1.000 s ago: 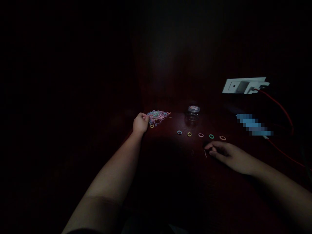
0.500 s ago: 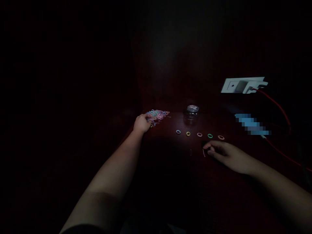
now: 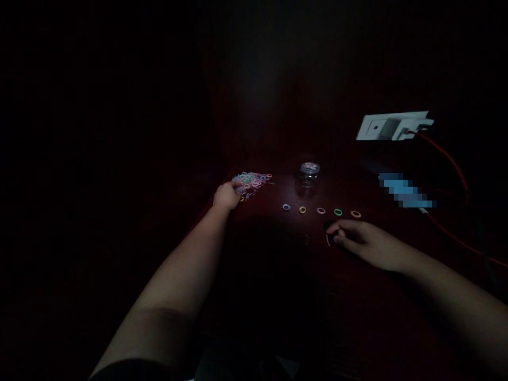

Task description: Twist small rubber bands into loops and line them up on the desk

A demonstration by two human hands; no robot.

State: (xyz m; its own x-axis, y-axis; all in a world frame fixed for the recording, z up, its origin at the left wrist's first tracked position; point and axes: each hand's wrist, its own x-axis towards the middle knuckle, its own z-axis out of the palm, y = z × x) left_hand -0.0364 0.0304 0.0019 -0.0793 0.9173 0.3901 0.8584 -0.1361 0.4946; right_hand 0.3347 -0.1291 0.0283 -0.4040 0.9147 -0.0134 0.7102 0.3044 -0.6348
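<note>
Pale strip point(image 3: 327, 239) just left of right hand point(image 3: 367, 242), grip loosely parted; strip runs front-to-back. Left hand point(image 3: 227, 196) at colourful pile point(image 3: 254, 180), can't tell grip.

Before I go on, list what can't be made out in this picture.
All in the head view:
Left hand: anything pinched, too small and dark at the ring pile.
Jar lid: its print, too small.
Blue thing: its shape, hidden by pixel blocks.
Right forearm: cut off by the right edge.
</note>
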